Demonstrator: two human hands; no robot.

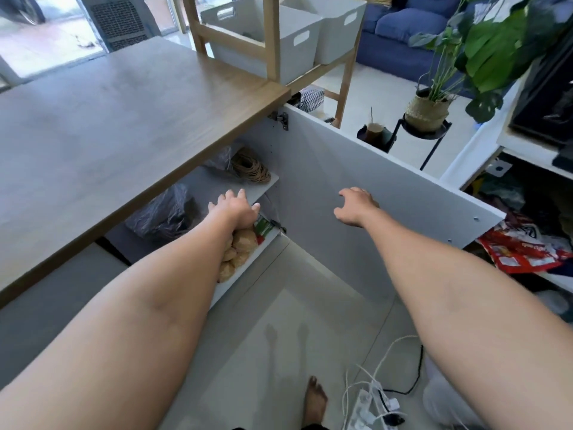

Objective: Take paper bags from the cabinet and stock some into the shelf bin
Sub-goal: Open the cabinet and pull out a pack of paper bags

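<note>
Down below the wooden countertop (117, 125), much of the cabinet (198, 193) interior sits in shadow, and the person's left forearm covers part of the lower shelf. A row of tan, crumpled paper bags (240, 246) shows on that lower shelf, just beneath the left wrist; how far the row runs back is hidden. Beside them a green and red packet (263, 228) peeks out, mostly covered. On the upper shelf (263, 189) lie a coil of twine (249, 169) and a dark plastic bag (161, 211), its contents impossible to make out.

The left hand (235, 209) reaches in over the front edge of the upper shelf, fingers loosely spread and holding nothing; whether they touch the shelf is unclear. The right hand (355, 206) hovers before the open white cabinet door (356, 169), fingers curled a little and apart, empty. Two white bins (288, 41) stand on the wooden rack (269, 35) at the counter's far end.
</note>
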